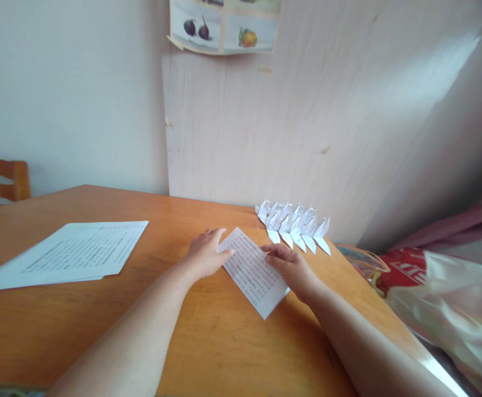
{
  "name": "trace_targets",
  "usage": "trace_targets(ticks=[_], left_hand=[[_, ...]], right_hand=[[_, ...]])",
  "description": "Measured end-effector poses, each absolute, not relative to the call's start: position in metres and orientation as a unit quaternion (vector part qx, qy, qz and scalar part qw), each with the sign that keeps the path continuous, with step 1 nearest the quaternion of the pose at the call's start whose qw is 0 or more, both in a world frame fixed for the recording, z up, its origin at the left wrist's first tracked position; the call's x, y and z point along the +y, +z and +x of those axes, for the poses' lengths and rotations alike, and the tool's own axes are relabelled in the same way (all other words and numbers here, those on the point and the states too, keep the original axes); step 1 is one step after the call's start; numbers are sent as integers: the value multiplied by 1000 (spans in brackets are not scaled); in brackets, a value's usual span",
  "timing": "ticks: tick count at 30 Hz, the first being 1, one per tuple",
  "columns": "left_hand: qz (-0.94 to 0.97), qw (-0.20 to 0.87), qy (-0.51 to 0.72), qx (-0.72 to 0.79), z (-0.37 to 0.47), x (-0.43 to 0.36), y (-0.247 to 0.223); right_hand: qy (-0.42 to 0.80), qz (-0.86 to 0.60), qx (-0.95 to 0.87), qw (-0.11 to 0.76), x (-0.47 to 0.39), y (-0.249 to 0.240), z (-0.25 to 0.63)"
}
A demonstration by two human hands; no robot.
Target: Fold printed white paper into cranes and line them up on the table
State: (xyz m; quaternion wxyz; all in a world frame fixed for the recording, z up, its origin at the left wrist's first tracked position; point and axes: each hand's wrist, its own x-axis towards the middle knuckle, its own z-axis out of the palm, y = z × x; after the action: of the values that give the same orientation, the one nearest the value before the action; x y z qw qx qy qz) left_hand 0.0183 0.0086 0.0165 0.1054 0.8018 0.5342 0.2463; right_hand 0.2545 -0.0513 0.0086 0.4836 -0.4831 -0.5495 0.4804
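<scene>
A square sheet of printed paper (pixel 253 275) is turned cornerwise between my hands, above the wooden table. My right hand (pixel 293 267) grips it along its right edge, fingers curled and the thumb partly hidden. At the left corner, the thumb of my left hand (pixel 208 253) lies on the sheet, while its fingers stretch out apart from the thumb. Just beyond my right hand stand several folded white paper pieces (pixel 294 223) with pointed tips, set close together in rows; they too carry print.
A stack of printed sheets (pixel 87 251) lies on the left of the table (pixel 208 353). Behind the table rises a pale wall panel (pixel 241 132) with a fruit picture poster (pixel 224 27). A chair (pixel 20 179) is at far left, plastic bags (pixel 443 298) at right.
</scene>
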Motion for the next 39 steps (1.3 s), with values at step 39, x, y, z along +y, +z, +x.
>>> trace_targets(ticks=[39], left_hand=[[792, 327, 376, 354, 29, -25, 51]], right_hand=[[447, -464, -603, 471, -69, 26, 246]])
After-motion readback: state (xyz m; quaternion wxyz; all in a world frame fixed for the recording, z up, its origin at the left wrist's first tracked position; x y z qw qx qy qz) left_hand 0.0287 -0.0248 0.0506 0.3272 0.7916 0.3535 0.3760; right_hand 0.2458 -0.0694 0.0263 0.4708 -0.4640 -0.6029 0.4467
